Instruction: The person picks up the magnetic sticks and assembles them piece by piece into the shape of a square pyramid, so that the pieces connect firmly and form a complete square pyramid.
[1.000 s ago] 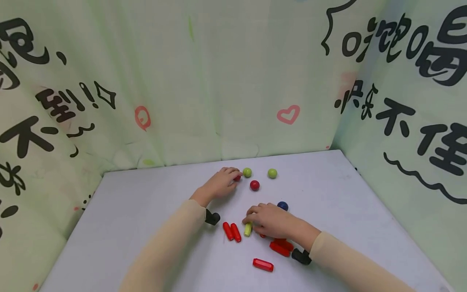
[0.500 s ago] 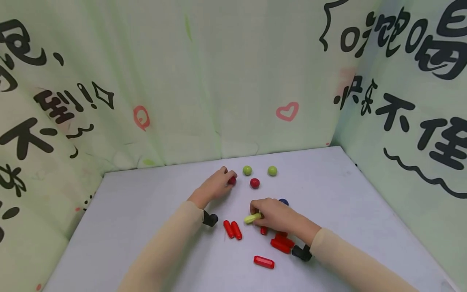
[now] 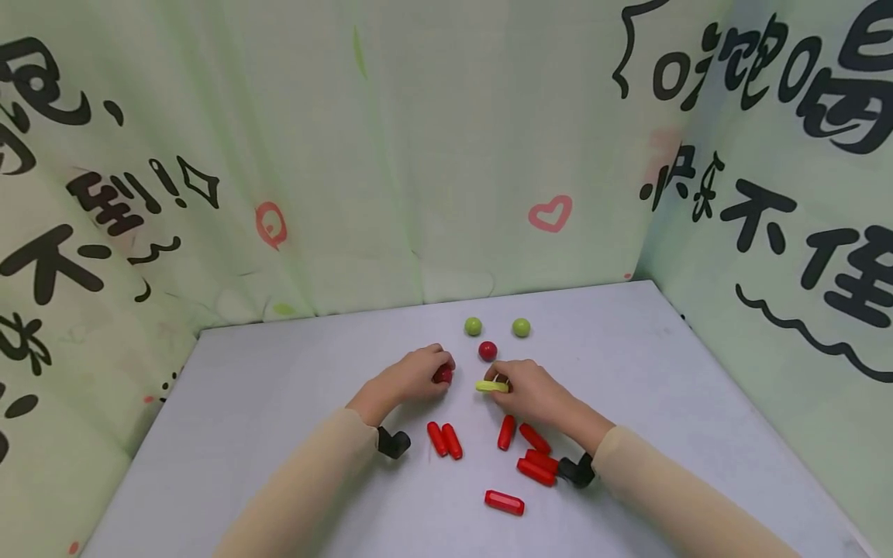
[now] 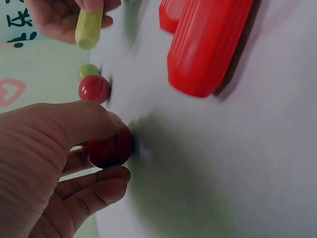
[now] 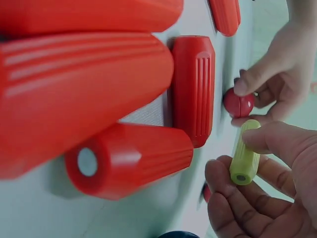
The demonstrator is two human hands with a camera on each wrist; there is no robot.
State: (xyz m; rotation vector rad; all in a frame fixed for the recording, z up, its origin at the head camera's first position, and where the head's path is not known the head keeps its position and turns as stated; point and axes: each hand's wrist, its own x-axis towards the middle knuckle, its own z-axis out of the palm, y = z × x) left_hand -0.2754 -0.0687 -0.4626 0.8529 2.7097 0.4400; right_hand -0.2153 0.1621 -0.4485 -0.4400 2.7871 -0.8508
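Observation:
My left hand (image 3: 438, 370) pinches a small red ball (image 3: 443, 376) between thumb and fingers, low over the white table (image 3: 279, 387); the left wrist view shows this ball (image 4: 111, 148) close up. My right hand (image 3: 504, 384) pinches a yellow-green stick (image 3: 491, 385), held level and pointing at the red ball. In the right wrist view the stick (image 5: 245, 153) lies just short of the ball (image 5: 238, 103). A second red ball (image 3: 487, 350) sits just beyond both hands.
Two green balls (image 3: 473, 326) (image 3: 520, 327) lie farther back. Several red sticks (image 3: 444, 439) (image 3: 536, 457) lie near my wrists, and one (image 3: 504, 502) lies nearer to me. Printed cloth walls (image 3: 418, 155) close in the table at the back and on both sides.
My left hand drew the red ball back toward me from beside the green ball. My right hand lifted the yellow-green stick off the table and carried it forward, uncovering red sticks and hiding the blue ball.

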